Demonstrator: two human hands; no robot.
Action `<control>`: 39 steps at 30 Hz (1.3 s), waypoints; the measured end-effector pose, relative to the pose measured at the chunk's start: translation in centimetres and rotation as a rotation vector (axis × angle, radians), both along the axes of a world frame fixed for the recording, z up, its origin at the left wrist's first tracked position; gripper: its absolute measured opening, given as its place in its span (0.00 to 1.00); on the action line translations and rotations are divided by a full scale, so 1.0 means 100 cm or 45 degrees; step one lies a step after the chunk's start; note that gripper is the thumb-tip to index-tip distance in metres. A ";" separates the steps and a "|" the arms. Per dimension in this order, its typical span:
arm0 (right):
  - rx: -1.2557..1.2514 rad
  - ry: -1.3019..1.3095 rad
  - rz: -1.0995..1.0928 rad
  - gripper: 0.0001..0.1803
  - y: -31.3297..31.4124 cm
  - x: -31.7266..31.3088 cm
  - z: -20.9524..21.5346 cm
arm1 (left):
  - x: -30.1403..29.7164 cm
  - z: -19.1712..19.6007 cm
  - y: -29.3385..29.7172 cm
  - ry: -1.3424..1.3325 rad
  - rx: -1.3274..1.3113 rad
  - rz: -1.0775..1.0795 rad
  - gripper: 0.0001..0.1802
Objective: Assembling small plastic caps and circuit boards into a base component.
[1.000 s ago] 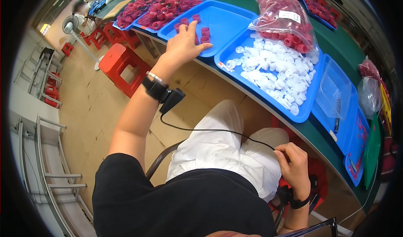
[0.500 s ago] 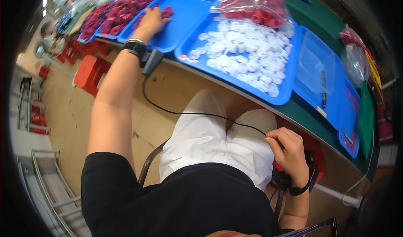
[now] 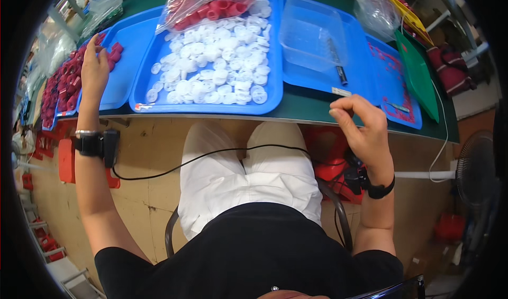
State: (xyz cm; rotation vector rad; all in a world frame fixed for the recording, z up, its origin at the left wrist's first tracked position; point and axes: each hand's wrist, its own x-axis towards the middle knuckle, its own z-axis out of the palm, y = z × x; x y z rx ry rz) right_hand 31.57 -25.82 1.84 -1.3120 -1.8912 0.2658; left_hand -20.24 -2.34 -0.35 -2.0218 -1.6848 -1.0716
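Note:
My left hand (image 3: 95,70) reaches over the far left blue tray (image 3: 138,34), fingers stretched out beside a small pile of dark red ring-like parts (image 3: 114,54). I see nothing held in it. My right hand (image 3: 364,125) hovers in front of the table edge at the right, with curled fingers and thumb and forefinger close together. Whatever lies between those tips, if anything, is too small to make out. Between the hands, a large blue tray (image 3: 138,95) carries many white translucent round plastic pieces (image 3: 211,60). A clear bag of red cylindrical parts (image 3: 211,7) lies on its far end.
Right of that tray, another blue tray (image 3: 301,76) holds a clear plastic box (image 3: 301,39) and a black marker (image 3: 337,60). A smaller blue tray (image 3: 415,116) with red scraps sits beside a green board (image 3: 415,71). A black cable (image 3: 211,153) crosses above my lap.
The view has turned, so the table appears level and shifted left. My left hand has lifted slightly with straighter fingers. My right hand has come nearer the table edge, away from the cable.

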 end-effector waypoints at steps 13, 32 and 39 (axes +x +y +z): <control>-0.258 0.297 -0.104 0.02 -0.006 -0.007 -0.015 | 0.126 0.010 -0.040 -0.438 -0.367 -0.587 0.26; 0.112 -0.461 0.496 0.25 0.075 -0.107 -0.008 | -0.091 0.066 0.182 -1.373 -0.533 -0.066 0.16; -0.248 -0.353 0.585 0.25 0.074 -0.072 -0.023 | -0.075 0.037 0.255 -0.295 -0.540 0.151 0.26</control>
